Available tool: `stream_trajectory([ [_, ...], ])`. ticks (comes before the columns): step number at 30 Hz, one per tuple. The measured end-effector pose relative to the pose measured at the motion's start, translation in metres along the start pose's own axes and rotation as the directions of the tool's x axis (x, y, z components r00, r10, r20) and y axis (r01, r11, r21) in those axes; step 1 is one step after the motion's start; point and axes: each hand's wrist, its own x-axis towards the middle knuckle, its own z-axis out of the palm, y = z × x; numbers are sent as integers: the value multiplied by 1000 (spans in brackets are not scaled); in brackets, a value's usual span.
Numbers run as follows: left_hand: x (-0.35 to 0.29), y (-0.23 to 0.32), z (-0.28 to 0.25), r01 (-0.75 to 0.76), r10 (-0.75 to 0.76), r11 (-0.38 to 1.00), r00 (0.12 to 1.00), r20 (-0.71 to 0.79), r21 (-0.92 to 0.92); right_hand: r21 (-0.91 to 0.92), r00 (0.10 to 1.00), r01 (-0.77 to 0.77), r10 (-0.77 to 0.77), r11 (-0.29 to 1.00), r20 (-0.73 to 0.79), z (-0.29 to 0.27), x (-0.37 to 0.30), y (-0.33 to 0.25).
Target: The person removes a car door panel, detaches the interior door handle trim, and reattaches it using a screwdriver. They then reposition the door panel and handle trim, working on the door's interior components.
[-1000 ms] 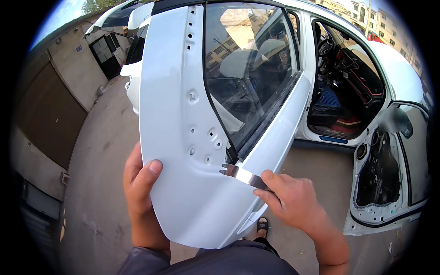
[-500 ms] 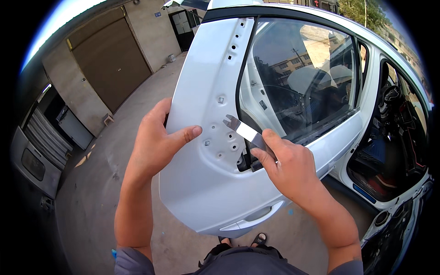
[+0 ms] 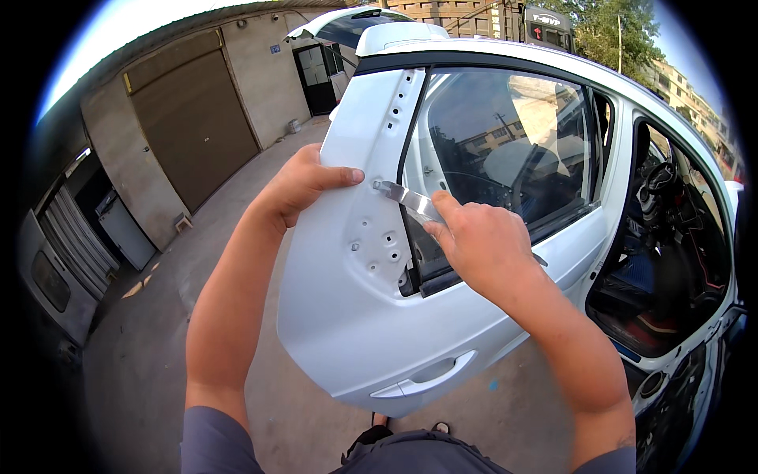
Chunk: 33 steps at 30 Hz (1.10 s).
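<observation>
On my feed, the left hand (image 3: pixel 304 183) is hooked over the edge of a white car door (image 3: pixel 324 308). Its thumb lies along the outer face, pointing toward the right hand (image 3: pixel 489 241); the fingers are hidden behind the panel, so I see it clasping the edge but cannot tell how tightly. Its forearm rises steeply from below.

My right hand is curled around a forked metal tool (image 3: pixel 414 204), thumb and forefinger pinching it; that forearm slants in from the lower right. The prongs point left, at a small square fitting (image 3: pixel 377 184) just beside the left thumb's tip. Whether they have hooked it, I cannot tell.

The door spreads between and below both hands, its handle (image 3: pixel 426 379) well beneath them, its window (image 3: pixel 505 158) above the right hand.

Far above the right hand, a dark vehicle (image 3: pixel 550 33) bears pale lettering; above the left, a small blue plate (image 3: pixel 275 49) has marks too small to read.
</observation>
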Motion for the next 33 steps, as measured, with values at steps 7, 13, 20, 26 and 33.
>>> stream_trajectory([
  [7, -6, -3, 7, -114, 159, 967, 969, -191, 227, -100, 987, -51, 65, 994, 144, -19, 11, -15],
  [13, -13, 12, 9, -513, 751, 312, 649, 123, 800, 10, 981, -144, 142, 989, 132, -6, -1, -26],
  [20, -4, 20, 12, -563, 636, 245, 708, 307, 789, 150, 955, -286, 267, 946, 131, 12, -6, -48],
  [26, -1, 17, 22, -522, 677, 181, 681, 280, 833, 228, 945, -328, 320, 917, 75, 33, -11, -54],
  [33, 1, 18, 25, -507, 677, 131, 673, 297, 852, 335, 920, -390, 376, 858, 109, 36, -12, -63],
])
